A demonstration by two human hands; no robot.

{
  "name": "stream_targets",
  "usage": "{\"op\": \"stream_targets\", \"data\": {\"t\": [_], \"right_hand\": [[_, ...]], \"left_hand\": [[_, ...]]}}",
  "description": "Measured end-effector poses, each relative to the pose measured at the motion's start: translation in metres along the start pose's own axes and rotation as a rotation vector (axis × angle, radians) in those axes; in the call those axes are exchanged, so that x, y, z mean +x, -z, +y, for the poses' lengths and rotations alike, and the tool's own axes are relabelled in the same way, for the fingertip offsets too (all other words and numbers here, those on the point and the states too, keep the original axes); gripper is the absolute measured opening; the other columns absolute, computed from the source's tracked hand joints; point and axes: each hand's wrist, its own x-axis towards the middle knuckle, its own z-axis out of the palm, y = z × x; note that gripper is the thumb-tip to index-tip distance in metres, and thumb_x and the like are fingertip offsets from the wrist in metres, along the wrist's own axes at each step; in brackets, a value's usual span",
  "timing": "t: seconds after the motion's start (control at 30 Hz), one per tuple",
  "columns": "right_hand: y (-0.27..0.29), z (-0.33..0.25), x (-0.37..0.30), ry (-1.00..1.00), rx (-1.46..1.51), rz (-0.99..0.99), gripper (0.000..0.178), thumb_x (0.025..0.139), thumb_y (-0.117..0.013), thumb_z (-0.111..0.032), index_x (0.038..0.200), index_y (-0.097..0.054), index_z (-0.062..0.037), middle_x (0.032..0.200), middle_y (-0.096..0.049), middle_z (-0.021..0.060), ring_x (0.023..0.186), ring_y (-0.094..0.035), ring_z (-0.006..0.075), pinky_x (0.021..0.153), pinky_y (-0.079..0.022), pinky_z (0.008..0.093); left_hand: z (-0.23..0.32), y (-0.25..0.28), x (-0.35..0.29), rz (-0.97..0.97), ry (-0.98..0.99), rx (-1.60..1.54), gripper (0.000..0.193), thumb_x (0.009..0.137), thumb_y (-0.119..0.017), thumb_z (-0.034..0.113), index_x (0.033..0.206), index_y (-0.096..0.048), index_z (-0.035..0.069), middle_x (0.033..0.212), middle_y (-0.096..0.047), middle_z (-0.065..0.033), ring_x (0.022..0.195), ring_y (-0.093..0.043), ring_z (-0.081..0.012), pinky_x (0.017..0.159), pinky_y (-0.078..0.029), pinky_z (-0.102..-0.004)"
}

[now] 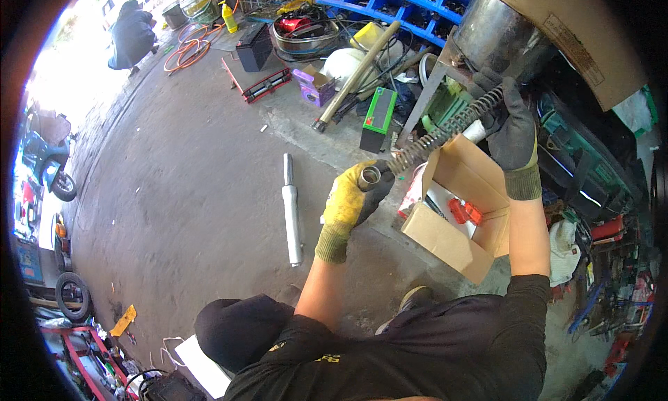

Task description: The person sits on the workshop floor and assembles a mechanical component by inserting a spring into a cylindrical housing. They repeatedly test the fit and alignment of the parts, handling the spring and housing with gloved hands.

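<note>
A long coil spring (445, 131) stretches at a slant between my two gloved hands. My left hand (348, 195), in a yellow and dark glove, is closed around its lower end together with a short metal tube (369, 177), whose round mouth faces up. The fingers of my right hand (513, 133), in a dark glove, are wrapped at the spring's upper end. On the floor left of my left hand lies a silver motorcycle fork leg (292, 216). Below the spring stands an opened cardboard box (445, 246) with red parts (465, 211) inside.
A green and black battery (378, 119), a long pole (358, 74) and a purple box (313, 86) stand ahead. Blue bins (390, 8) line the back. Tools clutter the right side. A scooter (49, 157) is at far left; another person (131, 35) crouches at the back left.
</note>
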Motion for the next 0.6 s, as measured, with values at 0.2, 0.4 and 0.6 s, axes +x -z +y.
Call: {"op": "stream_targets", "data": {"t": [0.2, 0.4, 0.6], "right_hand": [[-0.041, -0.001, -0.012, 0.089, -0.144, -0.169, 0.045, 0.111, -0.061, -0.031, 0.141, -0.062, 0.0033, 0.126, -0.076, 0.0196, 0.111, -0.077, 0.0266, 0.094, -0.067, 0.0407], [-0.055, -0.001, -0.012, 0.105, -0.276, -0.11, 0.046, 0.115, -0.054, -0.031, 0.145, -0.06, 0.0034, 0.128, -0.076, 0.0177, 0.111, -0.077, 0.0208, 0.092, -0.064, 0.0341], [-0.054, 0.001, -0.011, 0.045, -0.243, -0.019, 0.04, 0.112, -0.06, -0.03, 0.137, -0.067, 0.0003, 0.119, -0.078, 0.0137, 0.099, -0.077, 0.019, 0.086, -0.065, 0.034]], "left_hand": [[-0.003, -0.003, -0.002, -0.041, 0.008, -0.129, 0.034, 0.095, -0.081, 0.031, 0.118, -0.077, 0.006, 0.084, -0.07, 0.0023, 0.072, -0.062, -0.0069, 0.065, -0.052, -0.0287], [-0.004, -0.002, 0.002, -0.018, -0.042, -0.086, 0.038, 0.094, -0.082, 0.035, 0.118, -0.077, 0.007, 0.085, -0.073, -0.0004, 0.075, -0.064, -0.0091, 0.07, -0.054, -0.0307], [0.002, -0.004, 0.0, -0.077, 0.065, -0.065, 0.042, 0.093, -0.084, 0.036, 0.121, -0.076, 0.006, 0.091, -0.077, -0.0028, 0.08, -0.067, -0.0102, 0.075, -0.056, -0.0326]]}}
